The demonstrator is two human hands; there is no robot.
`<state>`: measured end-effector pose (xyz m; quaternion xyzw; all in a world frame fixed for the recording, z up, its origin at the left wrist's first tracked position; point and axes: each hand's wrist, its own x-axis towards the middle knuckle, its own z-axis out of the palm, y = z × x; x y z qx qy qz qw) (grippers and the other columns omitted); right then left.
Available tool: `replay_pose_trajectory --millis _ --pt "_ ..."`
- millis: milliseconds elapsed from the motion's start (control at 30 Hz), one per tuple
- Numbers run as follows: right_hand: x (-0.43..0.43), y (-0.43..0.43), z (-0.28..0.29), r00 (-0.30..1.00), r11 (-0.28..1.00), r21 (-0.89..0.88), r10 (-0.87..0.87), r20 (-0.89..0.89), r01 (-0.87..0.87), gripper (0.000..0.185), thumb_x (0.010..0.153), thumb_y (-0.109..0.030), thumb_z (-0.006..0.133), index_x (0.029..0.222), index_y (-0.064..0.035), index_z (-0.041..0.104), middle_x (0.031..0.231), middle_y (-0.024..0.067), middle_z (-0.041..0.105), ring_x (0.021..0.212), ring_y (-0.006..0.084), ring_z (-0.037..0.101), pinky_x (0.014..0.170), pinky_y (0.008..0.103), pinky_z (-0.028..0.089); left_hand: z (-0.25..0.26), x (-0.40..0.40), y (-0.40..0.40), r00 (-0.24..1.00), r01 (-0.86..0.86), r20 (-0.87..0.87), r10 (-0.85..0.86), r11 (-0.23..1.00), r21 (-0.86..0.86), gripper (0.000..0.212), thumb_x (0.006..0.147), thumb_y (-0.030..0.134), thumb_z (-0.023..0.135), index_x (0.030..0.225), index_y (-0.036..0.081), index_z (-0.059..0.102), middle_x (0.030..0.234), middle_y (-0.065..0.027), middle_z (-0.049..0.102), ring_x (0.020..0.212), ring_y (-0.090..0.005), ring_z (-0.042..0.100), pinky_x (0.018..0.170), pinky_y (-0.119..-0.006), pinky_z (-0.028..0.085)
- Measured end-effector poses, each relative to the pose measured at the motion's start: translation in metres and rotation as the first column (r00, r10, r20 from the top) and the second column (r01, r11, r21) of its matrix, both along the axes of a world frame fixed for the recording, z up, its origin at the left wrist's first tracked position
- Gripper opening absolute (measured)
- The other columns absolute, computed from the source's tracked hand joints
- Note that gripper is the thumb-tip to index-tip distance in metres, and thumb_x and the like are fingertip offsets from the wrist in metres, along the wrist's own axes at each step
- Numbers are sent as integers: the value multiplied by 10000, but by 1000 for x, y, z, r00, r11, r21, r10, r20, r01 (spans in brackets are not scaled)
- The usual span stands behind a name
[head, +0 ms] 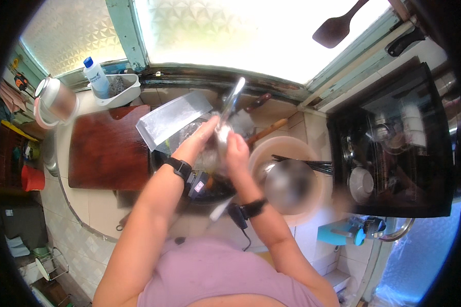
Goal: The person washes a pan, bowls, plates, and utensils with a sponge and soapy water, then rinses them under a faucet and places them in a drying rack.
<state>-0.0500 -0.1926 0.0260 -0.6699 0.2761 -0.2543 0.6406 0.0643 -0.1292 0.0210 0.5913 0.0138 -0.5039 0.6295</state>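
My left hand (199,140) and my right hand (236,151) are raised over the sink area, close on either side of a shiny metal utensil (233,99), perhaps a large spoon or ladle. Its bright end points up toward the window, and its lower part lies between my hands. My right fingers are curled round it; my left hand lies flat along its side, the fingers partly hidden. Below are clear plastic and dark ware, partly covered by my arms. A clear rectangular tray (173,119) stands tilted just left of my hands.
A wet wooden cutting board (109,149) lies at the left, with a white caddy (119,100) and bottle (98,78) behind. At the right are a large round basin (319,153) holding a blurred metal bowl, black chopsticks (319,166) and a dark dish cabinet (392,207). A red-handled knife (259,102) lies behind.
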Motion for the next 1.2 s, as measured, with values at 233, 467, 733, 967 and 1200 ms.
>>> replay_pose_trajectory --millis 233,467,733,967,1200 --pt "16 4 9 990 990 20 -139 -36 139 284 943 -247 466 929 6 594 845 43 590 794 119 513 727 277 419 -53 -3 -20 884 -214 434 173 976 47 683 872 561 340 1268 14 448 1296 -251 443 1264 -373 347 1032 -422 277" --pt "30 13 22 981 966 179 -193 9 188 301 965 -274 438 901 -8 562 846 59 609 776 123 533 703 276 438 -30 -28 -1 672 -108 740 27 992 63 612 905 492 361 1314 39 407 1397 -222 340 1316 -368 270 1070 -487 198" --pt "24 5 3 931 906 317 -337 138 281 290 979 -269 416 925 -16 547 814 18 544 748 110 470 684 268 409 -50 -63 4 681 -398 691 242 914 73 624 875 501 495 1245 -2 474 1206 -224 507 1232 -366 377 1028 -398 269" --pt "5 -4 0 913 816 500 -393 111 290 387 963 -332 435 1160 -8 513 1081 61 544 983 176 513 859 319 431 -56 -54 33 876 -452 -253 411 882 -130 554 867 483 560 1235 73 502 1248 -110 521 1073 -284 550 896 -466 464" --pt "-9 -27 -9 937 634 737 -350 7 231 405 969 -324 416 1181 15 486 1101 95 562 1014 200 534 888 325 427 -38 -71 62 765 -622 -381 520 750 -225 379 985 299 377 1202 6 478 1220 -132 534 1096 -271 535 916 -479 456"
